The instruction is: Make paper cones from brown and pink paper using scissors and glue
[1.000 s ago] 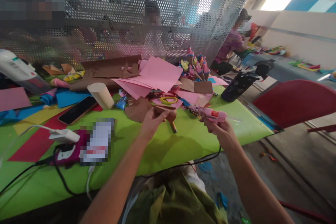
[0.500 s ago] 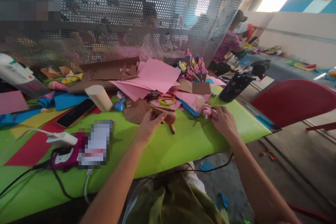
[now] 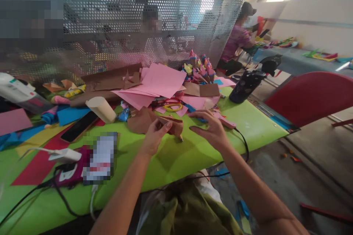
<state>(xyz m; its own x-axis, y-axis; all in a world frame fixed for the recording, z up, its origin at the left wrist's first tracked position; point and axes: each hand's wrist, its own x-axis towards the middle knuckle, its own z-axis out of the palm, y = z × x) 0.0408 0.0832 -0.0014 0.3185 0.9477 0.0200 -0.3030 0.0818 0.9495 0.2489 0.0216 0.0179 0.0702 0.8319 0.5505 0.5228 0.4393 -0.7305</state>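
My left hand [image 3: 153,136] is closed on a brown paper cone [image 3: 172,126] held just above the green table [image 3: 179,154]. My right hand [image 3: 211,128] hovers open beside it, fingers spread, empty, reaching toward the cone. A pink glue gun [image 3: 224,121] lies on the table just right of my right hand, its black cord [image 3: 244,143] running off the table edge. Loose brown paper [image 3: 140,122] lies left of the cone.
Pink sheets [image 3: 161,80], brown card [image 3: 110,77], yellow scissors [image 3: 172,107] and a heap of finished paper cones [image 3: 198,69] crowd the back. A phone [image 3: 77,126], a cream roll [image 3: 102,108], a charger [image 3: 64,154], a black bottle [image 3: 245,86] and a red chair [image 3: 311,95] surround me. Other people sit beyond the perforated screen [image 3: 138,14].
My right hand set the pink glue gun down on the table, let go and moved left toward the cone. My left hand kept holding the brown cone.
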